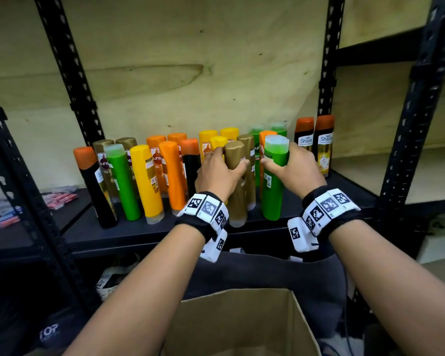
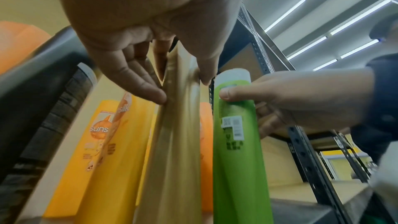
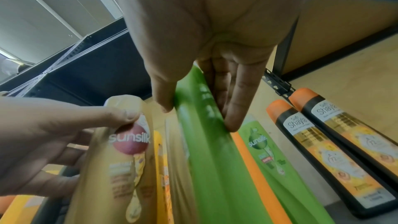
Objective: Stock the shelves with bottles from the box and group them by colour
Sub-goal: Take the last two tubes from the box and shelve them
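My left hand (image 1: 217,173) grips a gold bottle (image 1: 238,191) near its cap, thumb on one side and fingers on the other (image 2: 148,89). Beside it my right hand (image 1: 293,169) grips a green bottle (image 1: 274,186) with a pale cap, also near the top (image 3: 232,118). Both bottles stand upright at the front of the black shelf (image 1: 139,229), close together. Behind them stand yellow bottles (image 1: 208,142), another gold one (image 1: 248,152) and green ones (image 1: 257,134). The cardboard box (image 1: 242,322) sits open below my forearms.
To the left stand orange (image 1: 172,173), yellow (image 1: 145,181), green (image 1: 122,181) and black, orange-capped bottles (image 1: 93,186). Two black Shayla bottles (image 1: 324,145) stand at the right, by a black upright (image 1: 326,57). Small packets (image 1: 57,199) lie on the left shelf.
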